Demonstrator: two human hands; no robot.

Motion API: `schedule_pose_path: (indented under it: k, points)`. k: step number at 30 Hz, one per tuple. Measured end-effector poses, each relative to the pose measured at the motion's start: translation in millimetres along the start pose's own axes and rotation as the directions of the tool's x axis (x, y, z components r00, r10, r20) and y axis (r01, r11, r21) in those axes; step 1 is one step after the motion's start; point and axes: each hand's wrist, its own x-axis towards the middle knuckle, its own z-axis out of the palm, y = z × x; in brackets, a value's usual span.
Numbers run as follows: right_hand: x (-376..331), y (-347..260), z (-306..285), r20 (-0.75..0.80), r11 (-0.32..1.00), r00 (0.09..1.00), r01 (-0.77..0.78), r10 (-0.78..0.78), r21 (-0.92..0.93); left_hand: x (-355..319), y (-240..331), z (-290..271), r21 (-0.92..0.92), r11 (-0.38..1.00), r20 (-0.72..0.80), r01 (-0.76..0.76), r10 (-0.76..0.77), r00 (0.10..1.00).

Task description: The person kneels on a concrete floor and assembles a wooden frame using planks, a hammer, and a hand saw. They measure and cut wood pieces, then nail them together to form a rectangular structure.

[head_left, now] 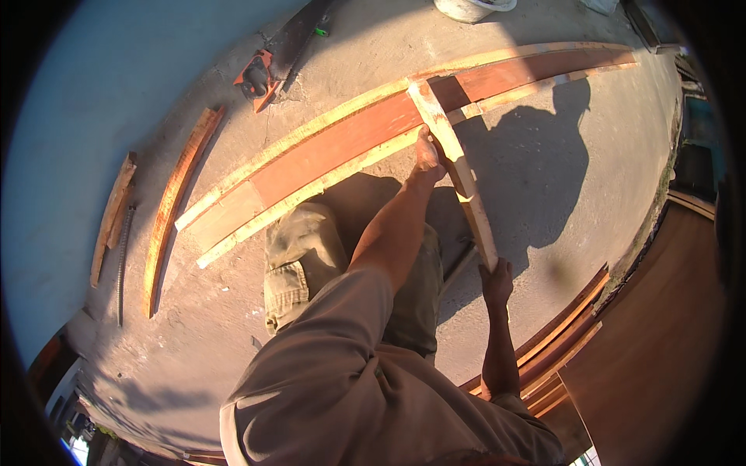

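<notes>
A pale wooden batten slants across in front of me, its far end lying over a long wooden frame. That frame has two light strips along its edges and a reddish board between them. My left hand grips the batten a little below its far end, beside the frame's near strip; some fingers are hidden behind the wood. Around the batten's near end, my right hand is closed, lifted over the shaded floor.
A handsaw with an orange and black handle lies beyond the frame. To the left are a longer wood strip, shorter wood pieces and a ribbed metal rod. Stacked boards and a brown sheet sit at right; a white bucket stands far off.
</notes>
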Motion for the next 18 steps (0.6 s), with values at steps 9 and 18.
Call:
schedule_pose_path:
  k: [9,18]
  points:
    - [1,0,0,0.012,1.000,1.000,0.009,-0.009,0.003,-2,4,16,0.059,0.997,-0.073,-0.039,0.044,0.996]
    - [-6,-36,-38,-0.303,0.985,0.944,0.157,-0.130,0.067,-96,39,121,0.174,0.972,0.126,-0.157,0.136,0.983]
